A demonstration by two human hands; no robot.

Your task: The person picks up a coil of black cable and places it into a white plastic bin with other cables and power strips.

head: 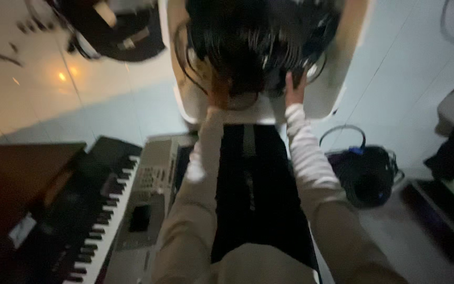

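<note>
As I look down from the head camera, the largest thing in view is the pale tiled floor [106, 100], which fills both sides of the blurred frame. Next comes the keyboard [106, 210], lying at lower left with its keys running diagonally beside a dark wooden surface [11, 179]. At top centre sits a white tub [337, 89] crammed with a tangle of black cables [248, 42] (the heap spills up to its rim). A black strip [253, 194] runs between my two sleeves. At right, on the floor, rests a dark bag [369, 176] with a looped cord. My left hand [219, 94] reaches into the cables; whether its fingers grip anything I cannot tell. My right hand [294, 89] lies against the cable heap, fingers extended, not clenched.
</note>
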